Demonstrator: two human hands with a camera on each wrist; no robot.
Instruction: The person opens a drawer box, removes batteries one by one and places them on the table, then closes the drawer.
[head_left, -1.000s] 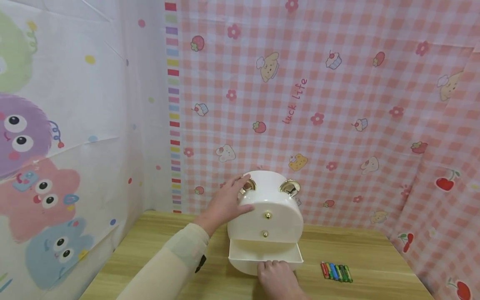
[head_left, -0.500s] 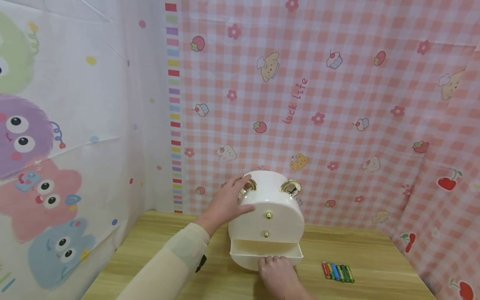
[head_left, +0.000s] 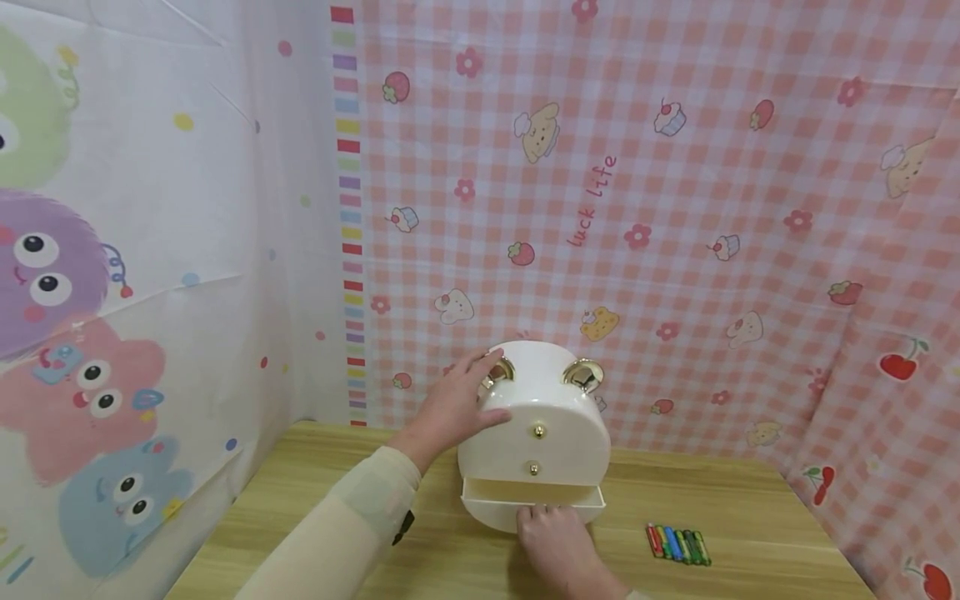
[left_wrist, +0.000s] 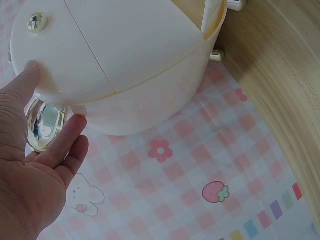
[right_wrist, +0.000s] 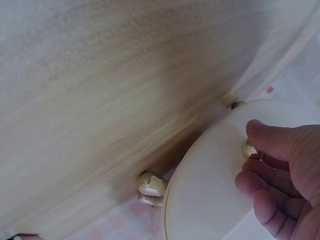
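A white rounded drawer box [head_left: 566, 450] with gold ear-shaped trims stands on the table, its lowest drawer [head_left: 487, 515] partly pulled out. No contents show in the visible part of that drawer. My left hand [head_left: 453, 408] rests at the box's upper left, thumb on the front face and fingers around the gold ear [left_wrist: 44, 125]. At the drawer front, my right hand [head_left: 555, 537] pinches the small gold knob [right_wrist: 248, 148] between thumb and forefinger, the other fingers loosely curled. Two more gold knobs show on the front above, including the upper knob [head_left: 539, 431].
A row of several crayons [head_left: 678, 544] in red, blue and green lies on the wooden table [head_left: 720, 500], right of the box. Behind the box hangs a pink checked cloth [head_left: 675, 183]; a white cartoon-printed cloth [head_left: 225, 200] hangs at the left.
My right hand has moved the lowest drawer inward, so less of it sticks out. My left hand stays at the box's upper left.
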